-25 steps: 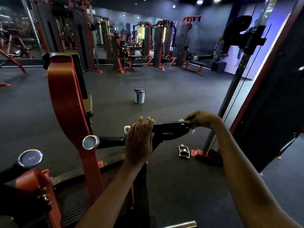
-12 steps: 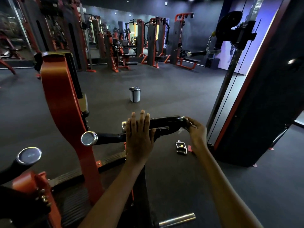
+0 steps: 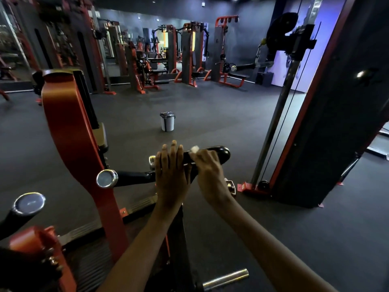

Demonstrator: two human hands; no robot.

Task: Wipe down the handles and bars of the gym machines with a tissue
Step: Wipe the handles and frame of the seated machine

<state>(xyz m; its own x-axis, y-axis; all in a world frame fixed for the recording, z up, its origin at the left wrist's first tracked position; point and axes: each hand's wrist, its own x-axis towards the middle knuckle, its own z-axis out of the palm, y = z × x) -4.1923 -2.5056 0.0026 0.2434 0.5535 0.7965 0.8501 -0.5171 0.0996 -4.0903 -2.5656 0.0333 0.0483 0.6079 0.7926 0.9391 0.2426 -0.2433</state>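
The left hand (image 3: 171,172) is laid across the handle (image 3: 214,155), with the right hand (image 3: 207,165) just beside it on the right, and the tissue (image 3: 194,149) is held on top of the handle. A bin (image 3: 167,121) is set on the floor (image 3: 210,114) beyond the handle. A cable tower (image 3: 336,102) is placed to the right, an upright frame arm (image 3: 73,133) to the left. Further machines (image 3: 189,53) are ranged along the far wall.

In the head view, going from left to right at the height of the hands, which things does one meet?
Orange machine arm → chrome end cap → left hand flat on the black handle → tissue → right hand → cable column → black weight-stack tower.
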